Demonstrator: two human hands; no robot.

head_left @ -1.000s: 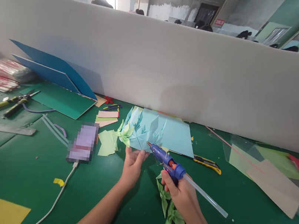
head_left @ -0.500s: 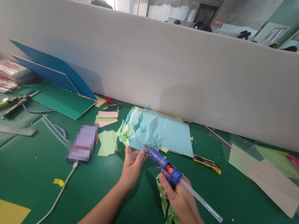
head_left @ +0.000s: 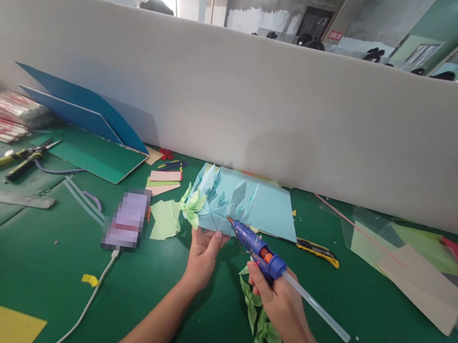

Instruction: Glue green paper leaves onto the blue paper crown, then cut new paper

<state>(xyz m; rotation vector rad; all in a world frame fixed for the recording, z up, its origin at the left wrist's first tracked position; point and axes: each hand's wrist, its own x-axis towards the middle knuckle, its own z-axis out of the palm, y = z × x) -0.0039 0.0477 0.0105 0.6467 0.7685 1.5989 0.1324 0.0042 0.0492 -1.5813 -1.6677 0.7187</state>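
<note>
My left hand [head_left: 203, 253] is closed on the near edge of a light-blue folded-paper piece [head_left: 221, 207] with several pointed, upright folds. A pale-green paper flower [head_left: 193, 206] sits at its left end. In my right hand [head_left: 276, 299] is a blue hot glue gun [head_left: 256, 247], a long clear glue stick [head_left: 320, 308] sticking out of its back. The gun's nozzle points at the front of the blue paper piece; whether it touches cannot be made out. Green folded-paper flowers [head_left: 267, 332] lie on the table under my right hand.
Behind the folded piece lies a flat light-blue sheet [head_left: 275, 207], with a yellow utility knife [head_left: 320, 252] beside it. To the left are green paper pieces [head_left: 164, 220], a blurred-out phone [head_left: 126, 219] on a white cable, and pliers [head_left: 26, 158]. A white partition [head_left: 239, 104] stands behind.
The glue gun and my right hand have shifted slightly right. The blue paper piece has tilted a little in my left hand, moving slightly to the right.
</note>
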